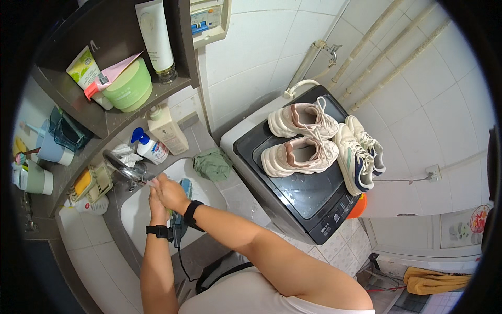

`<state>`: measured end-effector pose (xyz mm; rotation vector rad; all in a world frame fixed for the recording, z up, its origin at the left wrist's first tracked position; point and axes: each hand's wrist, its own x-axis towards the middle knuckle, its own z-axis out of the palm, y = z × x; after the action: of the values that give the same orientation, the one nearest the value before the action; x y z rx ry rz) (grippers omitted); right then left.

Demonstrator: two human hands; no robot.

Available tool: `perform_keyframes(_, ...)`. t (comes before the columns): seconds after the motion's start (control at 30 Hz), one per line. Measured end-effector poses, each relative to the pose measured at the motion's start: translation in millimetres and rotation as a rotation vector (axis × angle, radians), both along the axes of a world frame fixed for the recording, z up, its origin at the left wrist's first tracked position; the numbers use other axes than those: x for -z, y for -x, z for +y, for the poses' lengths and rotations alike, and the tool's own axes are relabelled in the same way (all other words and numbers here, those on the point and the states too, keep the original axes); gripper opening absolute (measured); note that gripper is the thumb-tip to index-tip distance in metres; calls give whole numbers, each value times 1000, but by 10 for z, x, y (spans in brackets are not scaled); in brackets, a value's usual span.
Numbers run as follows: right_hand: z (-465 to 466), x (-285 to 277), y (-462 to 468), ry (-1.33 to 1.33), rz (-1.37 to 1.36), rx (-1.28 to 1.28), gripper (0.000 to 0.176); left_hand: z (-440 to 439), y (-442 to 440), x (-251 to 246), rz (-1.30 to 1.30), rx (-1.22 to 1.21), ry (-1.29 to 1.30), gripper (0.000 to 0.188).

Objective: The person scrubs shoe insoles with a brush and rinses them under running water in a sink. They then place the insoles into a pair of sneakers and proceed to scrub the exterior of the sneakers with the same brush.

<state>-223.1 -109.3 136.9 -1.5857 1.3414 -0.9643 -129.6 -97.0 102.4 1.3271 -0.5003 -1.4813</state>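
Note:
Both my hands are together over the white washbasin (135, 212), just beneath the end of the chrome faucet (127, 170). My left hand (157, 206) is mostly covered by my right hand (170, 192), which lies across it with bent fingers. Whether anything is between the palms is hidden. Behind my wrists, a blue thing (186, 187) lies in the basin, partly hidden. A crumpled green cloth (213, 164) rests on the basin's right rim. Black straps circle both wrists, and a small black device with a cable hangs by the left one.
A blue-topped pump bottle (151, 147), a beige pump bottle (168, 131) and crumpled tissue (127, 154) stand behind the faucet. Pale sneakers (300, 157) sit on the washing machine (290, 196) at the right. A dark shelf (157, 92) with tubes and a green jar (129, 88) overhangs the counter.

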Motion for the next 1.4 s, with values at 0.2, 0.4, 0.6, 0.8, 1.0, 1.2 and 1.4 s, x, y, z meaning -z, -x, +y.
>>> perform_keyframes(0.2,-32,13,112,67,221,-57,34,-73,-203,351,-1301,368,528,35)
perform_keyframes(0.4,-187,144,189,-77,-188,121,44,-131,-47,162,-906,149,157,38)
perform_keyframes(0.6,-137,227,125,-369,-633,69,34,-39,92,-109,-225,-90,118,34)
perform_keyframes(0.8,-100,128,-30,-108,-164,27,27,-44,-61,-14,-799,-80,195,24)
perform_keyframes(1.0,-157,124,-73,15,29,0,24,-77,-115,-46,-982,-74,197,31)
perform_keyframes(1.2,-193,251,22,-74,-75,31,38,-85,-115,5,-639,-85,66,35)
perform_keyframes(1.4,-169,244,335,-900,-506,-136,62,-52,-144,300,-449,27,-228,52)
